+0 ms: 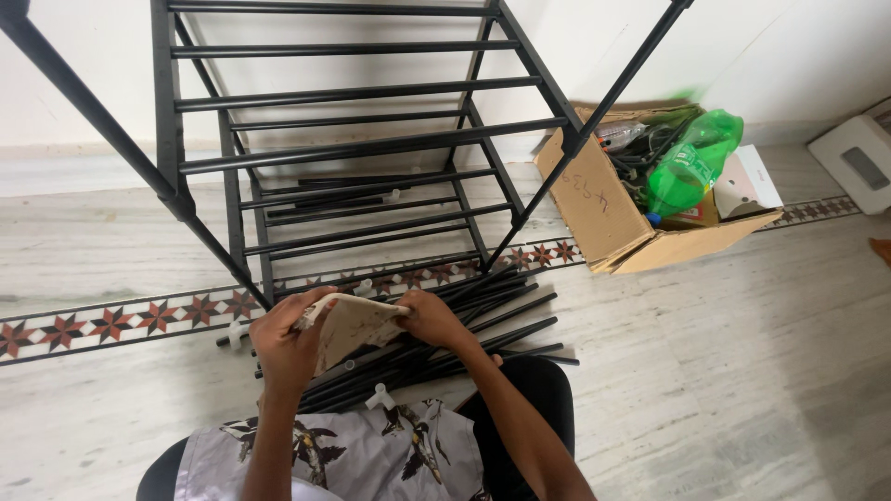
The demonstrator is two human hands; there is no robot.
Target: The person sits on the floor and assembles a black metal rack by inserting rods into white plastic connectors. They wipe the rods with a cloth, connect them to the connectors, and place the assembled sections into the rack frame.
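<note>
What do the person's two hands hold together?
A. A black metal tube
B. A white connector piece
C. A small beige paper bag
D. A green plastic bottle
C: the left hand and the right hand both pinch the small beige paper bag above the black tubes on the floor.

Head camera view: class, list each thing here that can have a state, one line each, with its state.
Black rack: partly built, standing upright on the floor.
Black tubes: loose, lying piled on the floor.
Beige sheet: bent, held between both hands.
Left hand: gripping the sheet's left edge.
Right hand: pinching the sheet's right edge.
Cardboard box: open, tipped, filled.
Green bottle: lying inside the box.
</note>
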